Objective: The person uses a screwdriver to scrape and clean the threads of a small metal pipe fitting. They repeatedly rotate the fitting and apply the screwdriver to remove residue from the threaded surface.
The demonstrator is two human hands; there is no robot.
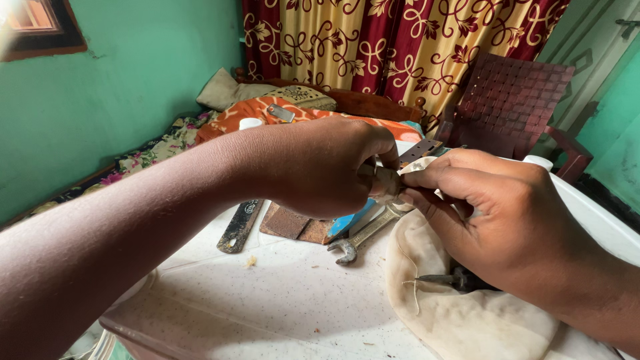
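Observation:
My left hand (320, 167) is closed around a small worn brownish metal part (385, 181) held above the white table (280, 300). My right hand (493, 220) meets it from the right, its fingertips pinching the same part. Most of the part is hidden between the fingers. Under the hands lie an open-ended spanner (363, 235), a blue-handled tool (350, 220) and a sheet of brown sandpaper (293, 225). A cream cloth (460, 313) lies under my right hand, with a dark metal tool (443, 279) resting on it.
A flat dark file (240, 227) lies on the table at the left. Behind it is a bed with an orange cover (267, 113) and pillows (230, 90). A dark red woven chair (513, 100) stands at the right, patterned curtains (400, 40) behind.

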